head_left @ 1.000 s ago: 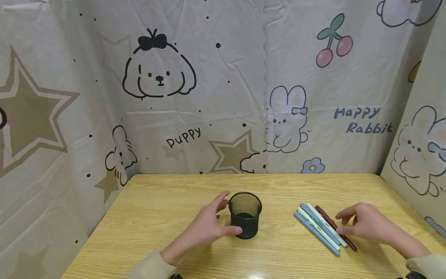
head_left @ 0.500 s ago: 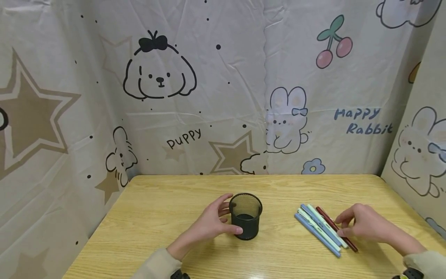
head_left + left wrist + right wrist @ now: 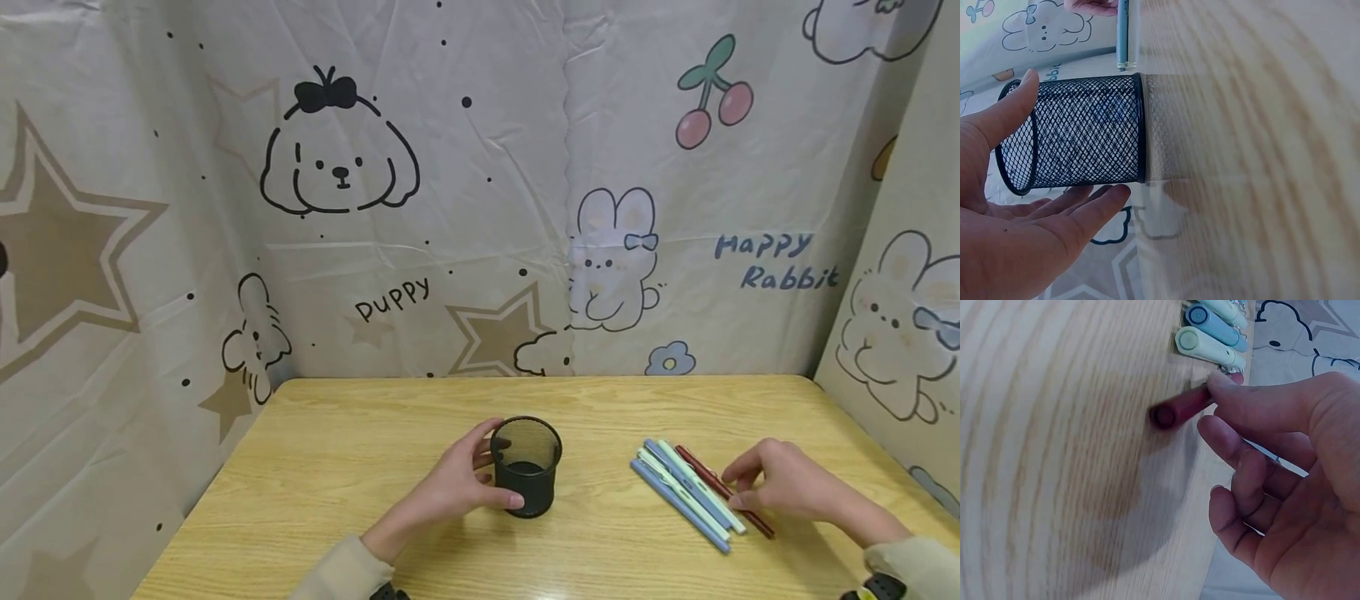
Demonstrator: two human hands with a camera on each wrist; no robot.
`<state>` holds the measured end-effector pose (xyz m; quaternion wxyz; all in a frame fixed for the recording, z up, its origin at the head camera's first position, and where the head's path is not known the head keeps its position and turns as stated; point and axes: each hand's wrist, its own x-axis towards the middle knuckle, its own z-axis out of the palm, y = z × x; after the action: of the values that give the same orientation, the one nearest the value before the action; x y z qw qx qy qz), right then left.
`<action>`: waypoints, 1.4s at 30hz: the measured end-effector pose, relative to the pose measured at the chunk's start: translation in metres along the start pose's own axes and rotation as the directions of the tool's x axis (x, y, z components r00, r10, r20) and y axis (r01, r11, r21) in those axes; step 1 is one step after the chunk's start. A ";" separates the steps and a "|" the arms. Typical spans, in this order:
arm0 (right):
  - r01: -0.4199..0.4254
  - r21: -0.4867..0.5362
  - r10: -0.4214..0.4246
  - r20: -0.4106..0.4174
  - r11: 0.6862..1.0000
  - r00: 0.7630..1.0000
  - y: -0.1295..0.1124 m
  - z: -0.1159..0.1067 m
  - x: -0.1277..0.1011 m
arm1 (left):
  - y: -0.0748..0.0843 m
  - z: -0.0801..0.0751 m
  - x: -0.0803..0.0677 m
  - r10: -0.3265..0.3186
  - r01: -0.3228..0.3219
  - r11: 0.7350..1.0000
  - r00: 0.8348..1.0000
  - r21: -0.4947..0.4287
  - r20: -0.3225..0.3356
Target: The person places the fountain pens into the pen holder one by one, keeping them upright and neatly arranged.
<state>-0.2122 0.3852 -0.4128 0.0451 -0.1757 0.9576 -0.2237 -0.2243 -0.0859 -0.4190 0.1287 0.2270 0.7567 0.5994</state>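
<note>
Head view. Item one: mesh cup (image 3: 527, 467), black, upright on the table (image 3: 337, 467), left of centre. My left hand (image 3: 457, 487) cups it, thumb at the near side, fingers round the far side, lightly curled against the mesh; the left wrist view shows the thumb (image 3: 1004, 115) and fingers (image 3: 1091, 203) straddling the cup wall.

Item two: pens (image 3: 686, 492), a row lying side by side to the right of the cup, well apart from it: blue, pale green, blue, pale green, then a dark red pen (image 3: 720, 487) on the outer edge. My right hand (image 3: 787, 487) rests at that edge; the right wrist view has my thumb tip (image 3: 1222, 381) on the red pen (image 3: 1182, 409), the other fingers loosely bent and not yet round it. It lies flat on the wood.

Handling note, as I judge it: roll the red pen clear of its neighbours before pinching it, so the row stays put, and keep the cup steadied.

Writing: backdrop cloth (image 3: 480, 208) reads "puppy" and "Happy Rabbit". No brand legible on pens or cup.
</note>
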 end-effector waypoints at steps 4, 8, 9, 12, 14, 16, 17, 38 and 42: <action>0.013 -0.004 -0.013 -0.001 1.000 1.000 0.004 -0.001 -0.001 | 0.000 0.000 0.000 -0.006 0.006 1.000 1.000 0.009 0.002; 0.007 0.020 -0.007 0.002 1.000 1.000 0.005 -0.001 0.000 | 0.000 -0.001 0.001 -0.010 0.010 1.000 1.000 -0.012 0.011; 0.008 0.027 -0.008 0.002 1.000 1.000 0.005 -0.001 0.000 | 0.000 -0.001 0.001 -0.011 0.011 1.000 1.000 -0.021 0.013; 0.016 0.041 -0.016 0.000 0.999 1.000 0.005 0.002 0.002 | -0.001 -0.001 0.002 -0.012 0.013 0.998 1.000 -0.055 0.022; 0.014 0.040 -0.014 -0.003 0.999 1.000 0.006 0.003 0.003 | -0.002 -0.001 0.002 -0.014 0.015 0.998 1.000 -0.068 0.024; 0.008 0.035 -0.008 -0.002 0.999 1.000 0.007 0.004 0.003 | -0.003 -0.001 0.004 -0.014 0.016 0.997 0.999 -0.080 0.029; 0.003 0.031 -0.003 -0.001 1.000 1.000 0.008 0.004 0.004 | -0.003 -0.001 0.004 -0.015 0.017 0.996 0.999 -0.083 0.031; -0.054 0.021 0.054 -0.002 0.998 0.999 0.007 0.003 0.006 | 0.000 -0.001 0.011 -0.022 0.025 0.997 0.999 -0.074 0.045; -0.057 0.026 0.058 -0.009 0.998 0.998 0.007 0.003 0.007 | -0.002 -0.001 0.012 -0.036 0.039 0.996 0.999 -0.080 0.041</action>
<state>-0.2202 0.3870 -0.4189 0.0492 -0.1464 0.9596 -0.2354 -0.2352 -0.0812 -0.4196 0.1637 0.2191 0.7334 0.6224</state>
